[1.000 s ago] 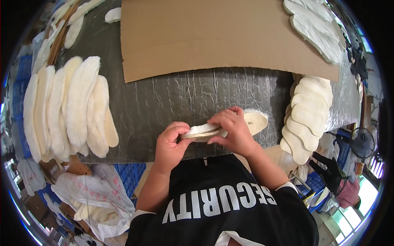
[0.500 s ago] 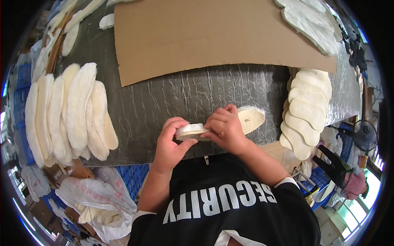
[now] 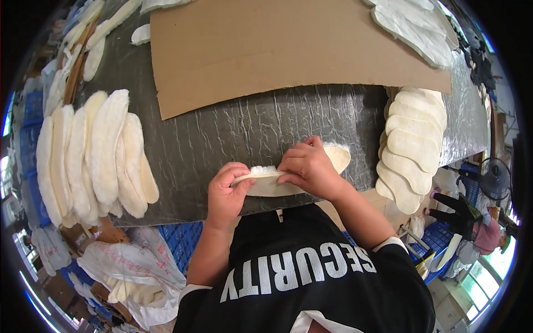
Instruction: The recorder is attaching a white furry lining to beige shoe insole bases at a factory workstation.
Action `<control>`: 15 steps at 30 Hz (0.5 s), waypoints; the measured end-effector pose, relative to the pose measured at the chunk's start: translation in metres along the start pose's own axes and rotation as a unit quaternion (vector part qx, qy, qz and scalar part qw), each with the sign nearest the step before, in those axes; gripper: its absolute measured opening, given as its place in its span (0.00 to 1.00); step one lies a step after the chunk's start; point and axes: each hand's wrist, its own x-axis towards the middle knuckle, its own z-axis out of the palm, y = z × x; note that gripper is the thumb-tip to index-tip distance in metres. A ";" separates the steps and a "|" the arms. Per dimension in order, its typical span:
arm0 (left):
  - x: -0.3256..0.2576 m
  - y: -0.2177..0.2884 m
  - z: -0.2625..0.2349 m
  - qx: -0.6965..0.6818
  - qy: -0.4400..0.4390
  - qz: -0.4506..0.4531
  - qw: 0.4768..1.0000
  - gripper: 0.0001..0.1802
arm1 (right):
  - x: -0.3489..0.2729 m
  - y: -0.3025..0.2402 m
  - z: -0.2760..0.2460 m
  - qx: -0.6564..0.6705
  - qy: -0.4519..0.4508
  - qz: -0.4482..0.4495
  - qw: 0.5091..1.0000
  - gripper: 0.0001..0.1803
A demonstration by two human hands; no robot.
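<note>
A cream insole [image 3: 272,187] with white fleece along its upper edge is held on edge, close to my body. My left hand [image 3: 226,197] pinches its left end between thumb and fingers. Farther along the same edge, my right hand [image 3: 312,171] grips it with thumb below and fingers on top. Beyond my right hand, a rounded cream insole end [image 3: 338,157] with a fleecy rim shows. Whether it belongs to the held insole or to another one is hidden by the hand.
Fleecy insoles [image 3: 108,150] stand in a row at the left. Overlapping flat insoles [image 3: 413,147] are stacked at the right. A cardboard sheet [image 3: 288,47] covers the table's far part. White insoles [image 3: 413,33] lie beyond it. A fan [image 3: 494,178] and a person [image 3: 472,222] are far right.
The held insole, bent up between my hands before, now lies straighter and shows more of its flat cream side. My right hand has shifted slightly right and downward.
</note>
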 end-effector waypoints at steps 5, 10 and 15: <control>-0.007 -0.006 0.004 -0.045 -0.011 -0.119 0.992 0.13 | -0.006 0.004 0.002 0.064 -0.035 0.056 0.996 0.08; 0.001 0.025 -0.002 -0.325 -0.108 -0.026 0.939 0.46 | -0.019 0.022 -0.004 0.486 -0.177 0.367 0.773 0.15; 0.009 0.056 -0.008 0.114 -0.113 0.148 0.976 0.42 | -0.039 0.016 0.007 0.710 -0.188 0.426 0.528 0.16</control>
